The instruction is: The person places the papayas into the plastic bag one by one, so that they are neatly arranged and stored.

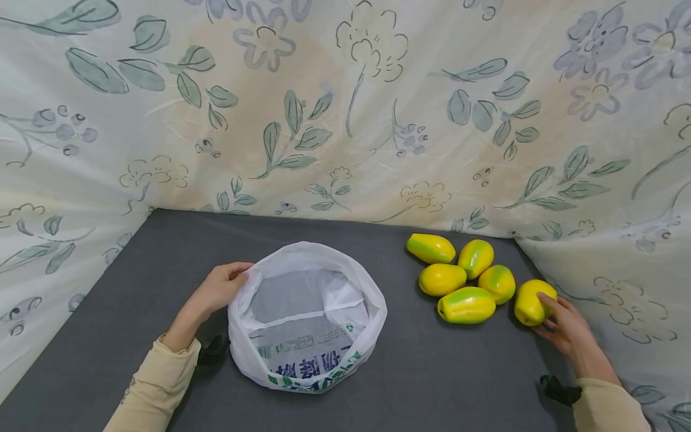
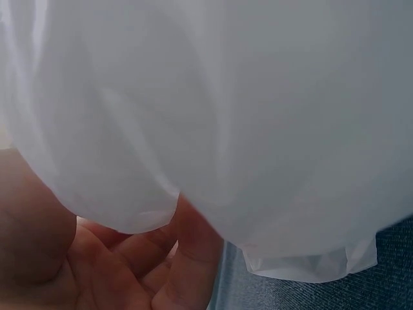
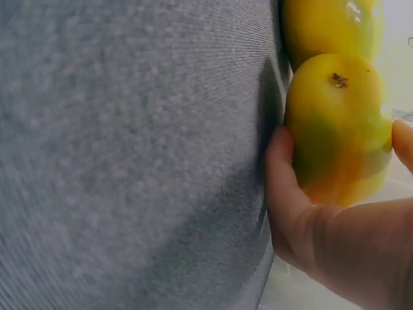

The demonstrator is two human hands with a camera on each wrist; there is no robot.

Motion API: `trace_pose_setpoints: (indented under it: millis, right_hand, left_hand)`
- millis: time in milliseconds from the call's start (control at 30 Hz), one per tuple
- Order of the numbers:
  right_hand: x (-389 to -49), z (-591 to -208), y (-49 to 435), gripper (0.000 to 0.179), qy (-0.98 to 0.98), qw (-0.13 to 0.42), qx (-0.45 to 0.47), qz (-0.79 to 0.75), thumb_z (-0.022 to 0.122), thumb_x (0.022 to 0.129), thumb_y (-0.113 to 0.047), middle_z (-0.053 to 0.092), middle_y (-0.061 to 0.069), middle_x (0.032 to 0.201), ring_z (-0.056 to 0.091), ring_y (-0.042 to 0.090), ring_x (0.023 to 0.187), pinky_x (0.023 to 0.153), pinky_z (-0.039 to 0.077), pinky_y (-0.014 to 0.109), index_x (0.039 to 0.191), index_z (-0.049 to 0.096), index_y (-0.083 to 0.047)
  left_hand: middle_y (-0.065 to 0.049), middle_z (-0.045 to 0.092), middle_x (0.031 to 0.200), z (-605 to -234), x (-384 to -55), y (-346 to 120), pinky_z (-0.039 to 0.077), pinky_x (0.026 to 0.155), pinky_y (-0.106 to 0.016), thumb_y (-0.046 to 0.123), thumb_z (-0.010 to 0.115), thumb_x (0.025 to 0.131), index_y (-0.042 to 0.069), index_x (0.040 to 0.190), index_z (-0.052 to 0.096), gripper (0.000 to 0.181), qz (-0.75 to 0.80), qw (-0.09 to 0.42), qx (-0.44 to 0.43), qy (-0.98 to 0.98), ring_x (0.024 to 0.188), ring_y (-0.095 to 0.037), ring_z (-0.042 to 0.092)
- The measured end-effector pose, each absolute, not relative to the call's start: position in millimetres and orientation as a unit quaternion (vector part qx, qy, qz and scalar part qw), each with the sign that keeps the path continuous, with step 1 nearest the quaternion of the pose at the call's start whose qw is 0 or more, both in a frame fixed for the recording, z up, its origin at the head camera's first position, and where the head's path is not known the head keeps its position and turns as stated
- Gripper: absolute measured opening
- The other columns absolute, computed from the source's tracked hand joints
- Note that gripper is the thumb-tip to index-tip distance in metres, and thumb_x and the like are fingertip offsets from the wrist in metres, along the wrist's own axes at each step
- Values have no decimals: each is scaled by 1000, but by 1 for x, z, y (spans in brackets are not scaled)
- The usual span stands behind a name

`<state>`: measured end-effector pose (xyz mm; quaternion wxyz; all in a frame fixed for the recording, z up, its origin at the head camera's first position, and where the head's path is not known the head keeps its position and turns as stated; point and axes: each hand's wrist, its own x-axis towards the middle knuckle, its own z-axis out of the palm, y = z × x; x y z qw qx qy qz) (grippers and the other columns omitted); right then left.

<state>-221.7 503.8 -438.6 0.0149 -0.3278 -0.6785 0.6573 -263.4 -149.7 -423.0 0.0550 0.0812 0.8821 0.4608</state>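
Observation:
A white plastic bag [image 1: 310, 384] with green and blue print stands with its mouth wide open, left of centre. My left hand [image 1: 224, 285] pinches its rim on the left side; in the left wrist view the white film [image 2: 213, 116] covers part of the fingers [image 2: 193, 252]. Far to the right, my right hand [image 1: 569, 327] holds a yellow papaya [image 1: 529, 303] that rests on the table. The right wrist view has thumb and fingers on opposite sides of this papaya [image 3: 339, 129], which shows a brown stem scar.
Several more yellow-green papayas, one of them in front [image 1: 466, 306], lie close together between the bag and my right hand. Dark grey cloth [image 1: 410, 372] covers the table. Floral fabric [image 1: 345, 120] hangs behind and along both sides.

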Motion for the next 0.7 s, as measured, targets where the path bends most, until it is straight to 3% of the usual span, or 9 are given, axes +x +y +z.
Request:
trace_pose_setpoints:
  millis: [33, 133, 200, 233, 300, 433, 533, 633, 700]
  right_hand:
    - [-220, -437, 503, 105, -671, 18, -323, 667, 61, 83, -55, 4, 14, 155, 27, 33, 131, 84, 49, 41, 152, -10, -19]
    - [-216, -432, 502, 109, -656, 30, -315, 685, 66, 80, -54, 31, 4, 136, 48, 16, 106, 67, 51, 31, 153, -9, -22]
    - [-215, -430, 502, 109, -647, 40, -309, 696, 69, 78, -52, 35, -7, 119, 49, 6, 87, 61, 51, 29, 154, -5, -23]
    - [-215, -428, 501, 110, -641, 46, -312, 700, 70, 77, -52, 35, -9, 119, 48, 5, 86, 60, 50, 29, 154, -4, -24]
    - [-217, -426, 499, 109, -634, 55, -311, 706, 71, 77, -50, 33, -7, 130, 48, 5, 90, 60, 50, 29, 154, -3, -27]
    - [-224, -429, 503, 105, -632, 64, -286, 717, 69, 80, -49, 12, -1, 154, 41, 14, 114, 85, 49, 42, 153, -4, -30]
    - [-236, -443, 516, 103, -635, 70, -257, 725, 69, 80, -49, 4, 0, 157, 36, 17, 124, 89, 47, 44, 153, -2, -33]
    - [-250, -458, 528, 100, -636, 76, -224, 735, 70, 81, -47, 6, 0, 156, 34, 22, 128, 84, 49, 43, 152, 0, -37]
    - [-258, -461, 528, 98, -639, 75, -208, 737, 69, 82, -47, 6, 0, 156, 31, 23, 130, 93, 43, 48, 151, 0, -38]
  left_hand:
    - [-29, 55, 122, -423, -263, -150, 49, 82, -47, 9, 43, 101, -11, 131, 49, 37, 462, 55, 82, 882, 101, -35, 57]
    - [-29, 55, 123, -423, -264, -149, 49, 83, -47, 8, 42, 100, -10, 131, 49, 36, 464, 53, 81, 880, 102, -35, 57]
    - [-29, 55, 122, -422, -263, -149, 49, 83, -47, 8, 42, 100, -10, 131, 49, 36, 466, 51, 82, 880, 101, -35, 58]
    - [-29, 55, 122, -422, -263, -149, 49, 82, -46, 8, 43, 100, -11, 130, 49, 36, 465, 50, 83, 880, 101, -35, 58]
    - [-29, 56, 121, -421, -262, -149, 49, 82, -46, 9, 43, 100, -11, 130, 49, 36, 464, 48, 84, 881, 101, -35, 58]
    - [-28, 56, 121, -420, -262, -149, 49, 81, -46, 9, 43, 100, -11, 130, 49, 36, 462, 43, 87, 882, 101, -35, 58]
    - [-27, 58, 119, -420, -262, -148, 49, 81, -44, 8, 44, 100, -10, 130, 50, 36, 463, 40, 88, 881, 100, -34, 58]
    - [-26, 59, 117, -420, -262, -147, 49, 79, -43, 8, 44, 100, -10, 130, 50, 36, 465, 39, 89, 880, 98, -32, 59]
    - [-26, 60, 116, -420, -262, -147, 49, 78, -42, 8, 45, 100, -10, 130, 51, 36, 466, 40, 87, 880, 96, -31, 59]
